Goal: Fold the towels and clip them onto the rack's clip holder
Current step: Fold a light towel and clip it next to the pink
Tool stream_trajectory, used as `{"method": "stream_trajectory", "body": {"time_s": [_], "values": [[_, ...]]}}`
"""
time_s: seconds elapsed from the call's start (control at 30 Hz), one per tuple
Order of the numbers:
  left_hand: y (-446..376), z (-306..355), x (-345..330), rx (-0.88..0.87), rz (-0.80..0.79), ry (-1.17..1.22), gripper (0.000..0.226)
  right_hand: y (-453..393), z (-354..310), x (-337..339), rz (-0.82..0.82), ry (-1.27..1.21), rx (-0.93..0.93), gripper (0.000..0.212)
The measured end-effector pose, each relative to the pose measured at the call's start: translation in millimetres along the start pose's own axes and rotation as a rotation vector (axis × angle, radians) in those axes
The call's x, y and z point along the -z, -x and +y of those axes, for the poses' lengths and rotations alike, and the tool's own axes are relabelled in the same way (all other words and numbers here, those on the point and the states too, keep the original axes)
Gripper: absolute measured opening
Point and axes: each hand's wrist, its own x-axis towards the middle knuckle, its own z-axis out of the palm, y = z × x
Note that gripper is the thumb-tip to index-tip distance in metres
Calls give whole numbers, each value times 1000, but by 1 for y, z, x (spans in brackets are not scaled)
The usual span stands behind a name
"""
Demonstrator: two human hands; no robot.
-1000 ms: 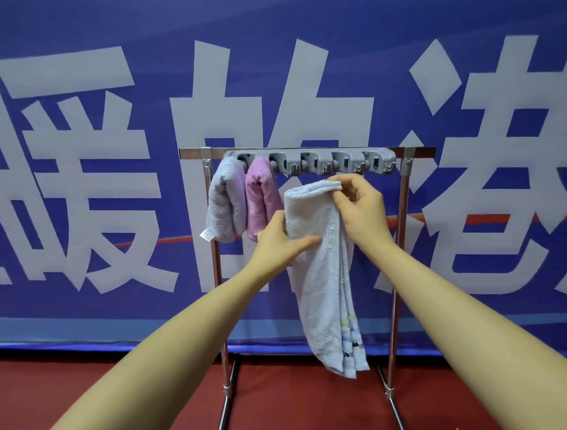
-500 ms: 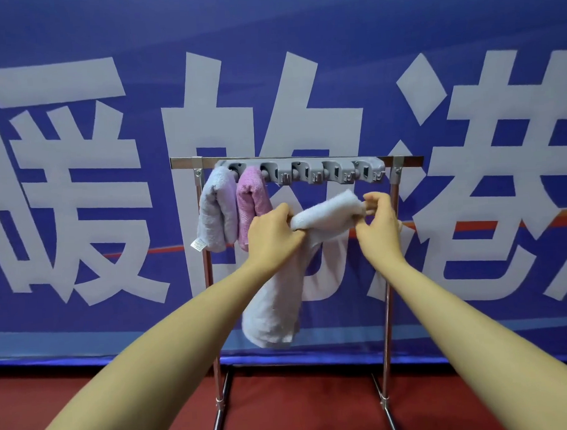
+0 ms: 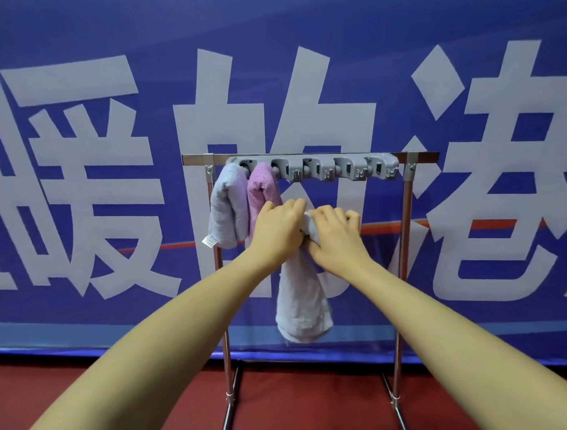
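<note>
Item: pale grey-white terry towel [image 3: 300, 298], folded double, hanging limp below the grey plastic clip holder [image 3: 312, 169] and in front of it, not yet clipped. Bunched fold at its top held between both hands; doubled tail drops free beneath them.

Grip: left hand [image 3: 276, 229] curled round the fold from the left; right hand [image 3: 333, 237] curled over it from the right, fingers wrapped on cloth. Hands touch.

Handling, as judged: light, soft, no stiffness; it sags and will unfold if released. Best held at the gathered fold, compact enough to push into a clip.

Adjacent: lavender-grey folded towel [image 3: 226, 210] in the holder's leftmost clip; pink folded towel [image 3: 262, 196] in the next. Clips to the right stand unfilled.

Support: the holder sits on the top bar of a chromed tubular steel rack [image 3: 403, 242].

Setting: dark red floor [image 3: 316, 405] under the rack; blue banner with large white characters [image 3: 110, 157] behind the holder.
</note>
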Motion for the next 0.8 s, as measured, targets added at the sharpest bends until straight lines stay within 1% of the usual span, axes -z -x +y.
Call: {"method": "stream_trajectory", "body": {"time_s": [0.07,0.1,0.17,0.27,0.3,0.33,0.4,0.43,0.5,0.6,0.8], "values": [[2,-4,-2,-72,24,-40,27,2,2,2,-44,-19,67,45],[4,-5,-4,-94,11,-54,30,2,4,3,-64,-3,84,44],[8,-8,-7,-115,17,-74,38,2,5,3,-63,88,98,38],[10,-7,-13,-88,77,-83,41,0,5,-1,73,161,74,15],[11,-6,-14,-52,101,-75,39,-1,4,-1,127,171,71,13],[13,-5,-15,-2,119,-55,34,-2,3,-1,178,174,71,18],[16,-2,-17,138,81,9,25,-7,2,0,249,166,54,26],[18,-2,-18,193,69,26,25,-10,2,2,273,157,40,28],[20,-5,-21,230,66,25,29,-16,4,6,306,153,22,30],[18,-12,-24,247,72,32,24,-24,12,10,330,169,43,29],[6,-11,-27,364,16,188,21,-31,21,11,317,208,18,31]]}}
